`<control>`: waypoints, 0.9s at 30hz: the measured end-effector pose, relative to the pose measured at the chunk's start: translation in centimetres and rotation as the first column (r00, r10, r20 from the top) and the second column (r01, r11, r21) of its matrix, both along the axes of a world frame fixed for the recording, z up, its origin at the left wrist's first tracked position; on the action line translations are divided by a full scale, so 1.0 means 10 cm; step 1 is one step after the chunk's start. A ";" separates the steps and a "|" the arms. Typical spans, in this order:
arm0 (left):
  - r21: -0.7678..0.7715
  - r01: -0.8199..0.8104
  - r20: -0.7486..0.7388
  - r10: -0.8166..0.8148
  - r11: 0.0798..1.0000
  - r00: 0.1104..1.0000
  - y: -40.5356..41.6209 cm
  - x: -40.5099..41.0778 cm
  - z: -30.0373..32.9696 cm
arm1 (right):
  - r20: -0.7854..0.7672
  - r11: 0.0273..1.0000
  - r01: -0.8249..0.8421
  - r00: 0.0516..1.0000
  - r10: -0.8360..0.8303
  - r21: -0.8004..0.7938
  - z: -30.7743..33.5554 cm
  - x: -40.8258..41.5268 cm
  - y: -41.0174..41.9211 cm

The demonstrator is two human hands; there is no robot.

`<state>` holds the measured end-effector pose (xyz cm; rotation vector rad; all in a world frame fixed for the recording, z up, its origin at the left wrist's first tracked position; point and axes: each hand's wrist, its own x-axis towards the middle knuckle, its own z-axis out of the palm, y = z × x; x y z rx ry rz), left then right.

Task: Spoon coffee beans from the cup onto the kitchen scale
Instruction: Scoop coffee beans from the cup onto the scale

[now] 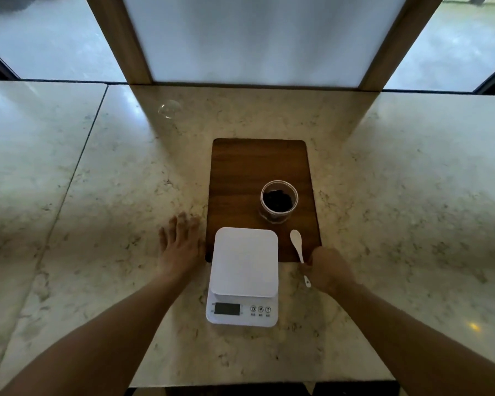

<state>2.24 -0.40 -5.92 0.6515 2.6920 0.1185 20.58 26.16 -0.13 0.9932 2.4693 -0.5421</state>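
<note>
A clear cup [279,202] with dark coffee beans inside stands on a dark wooden board [249,170]. In front of it sits a white kitchen scale [245,270] with a bare platform, partly over the board's near edge. A white spoon [297,250] lies to the right of the scale, bowl pointing away from me. My right hand [329,270] is closed around the spoon's handle near its end. My left hand [180,244] rests flat on the counter, fingers spread, just left of the scale and board.
The marble counter [97,195] stretches wide on both sides. A small clear glass object [169,109] sits at the far left of the middle. A wooden-framed panel [255,38] rises behind the board. The counter's near edge runs just below my forearms.
</note>
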 end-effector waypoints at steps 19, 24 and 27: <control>0.141 0.008 -0.225 0.024 0.990 0.974 -0.04 0.09 -0.10 | -0.579 0.967 0.203 0.774 -0.255 -0.156 0.55 -0.18 0.13; 0.131 0.008 -0.229 0.023 0.991 0.973 -0.03 0.08 -0.11 | -0.622 0.993 0.068 0.775 -0.116 -0.099 0.68 -0.37 0.15; 0.144 -0.003 -0.236 0.038 0.990 0.971 -0.04 0.09 -0.12 | -0.588 1.000 -0.030 0.809 0.025 0.001 0.67 -0.45 0.13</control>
